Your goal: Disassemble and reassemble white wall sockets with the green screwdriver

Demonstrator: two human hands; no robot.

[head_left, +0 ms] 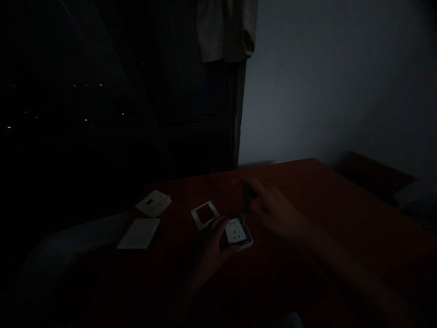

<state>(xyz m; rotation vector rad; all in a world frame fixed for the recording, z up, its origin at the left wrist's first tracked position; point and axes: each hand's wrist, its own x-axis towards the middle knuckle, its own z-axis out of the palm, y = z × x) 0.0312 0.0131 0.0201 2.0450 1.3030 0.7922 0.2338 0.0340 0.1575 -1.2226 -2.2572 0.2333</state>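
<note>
A white wall socket (235, 231) with a dark inner frame lies on the reddish-brown table (293, 187). My left hand (215, 241) grips its left side, thumb at the near edge and fingers at the far edge. In my right hand (269, 202) is a screwdriver (248, 193) with a dark handle, held upright. Its thin metal shaft points down to the right side of the socket; the tip's exact seat is too dark to make out. Just beyond my left hand, a white square cover frame (204, 214) lies flat, its near corner close to my fingers.
At the table's left are a white boxy plate with a small dark window (154, 203) and a flat white plate (139, 233). Cloth (225, 32) hangs over the dark window frame behind. A pale wall (327, 82) rises at the back right. The room is very dim.
</note>
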